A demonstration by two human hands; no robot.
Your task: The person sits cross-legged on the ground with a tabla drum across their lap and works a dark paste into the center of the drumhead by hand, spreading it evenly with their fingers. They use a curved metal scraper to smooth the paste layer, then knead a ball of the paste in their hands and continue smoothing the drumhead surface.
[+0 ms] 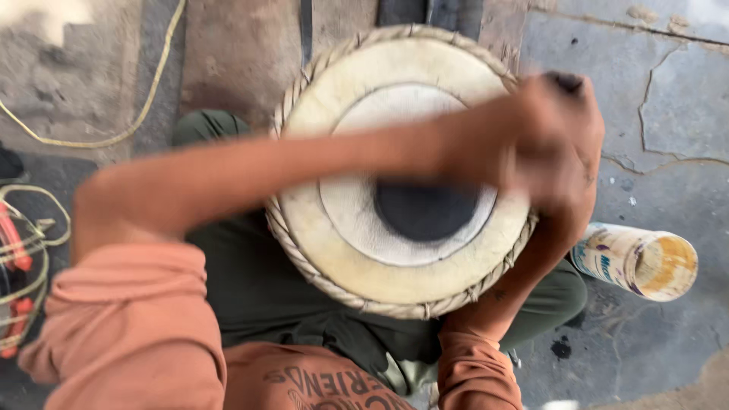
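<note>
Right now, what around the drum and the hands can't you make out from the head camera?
- Both hands: motion-blurred and overlapping at the drum's right rim; the dark thing they hold can't be identified.
- Drum: only its skin head shows; the body is hidden beneath.
- Can lying on the floor: contents unclear.
- Orange object: cut by the left edge.

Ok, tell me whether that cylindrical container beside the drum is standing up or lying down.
Lying down. The container rests on its side on the concrete floor, right of the drum, its round end facing the camera.
</note>
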